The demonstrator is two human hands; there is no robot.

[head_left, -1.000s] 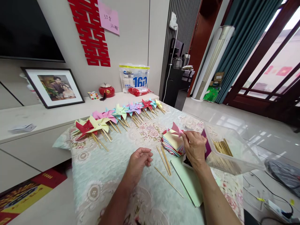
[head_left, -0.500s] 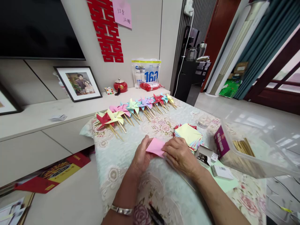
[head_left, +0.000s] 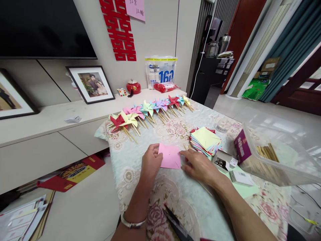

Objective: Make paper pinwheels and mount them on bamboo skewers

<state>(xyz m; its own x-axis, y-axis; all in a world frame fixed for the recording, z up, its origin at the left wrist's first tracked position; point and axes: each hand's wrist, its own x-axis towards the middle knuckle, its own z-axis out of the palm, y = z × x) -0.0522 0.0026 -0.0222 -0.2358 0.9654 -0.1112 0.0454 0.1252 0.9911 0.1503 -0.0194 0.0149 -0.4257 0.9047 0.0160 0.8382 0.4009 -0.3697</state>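
Observation:
A pink square of paper (head_left: 169, 157) with diagonal slits at its corners is spread flat above the cloth. My left hand (head_left: 152, 161) grips its left edge, thumb on top and fingers behind. At the right edge, my right hand (head_left: 197, 165) has thumb and index finger apart, the fingertip at or just touching the paper. Thin wooden sticks (head_left: 206, 189) lie partly under that hand. Just beyond it is a stack of slit coloured paper squares (head_left: 206, 139). Black-handled scissors (head_left: 175, 222) rest nearest to me, partly out of frame.
Finished paper pinwheels (head_left: 129, 119) on sticks lie in a row along the far table edge. To the right are an open small box of metal fasteners (head_left: 221, 163), a white box (head_left: 242, 178), a roll of clear tape (head_left: 224, 126) and a clear bin (head_left: 265, 172) holding sticks.
The pink paper, tilted and held in both hands before, now lies opened flat. My right hand's fingers have come off it and spread. The view has shifted slightly.

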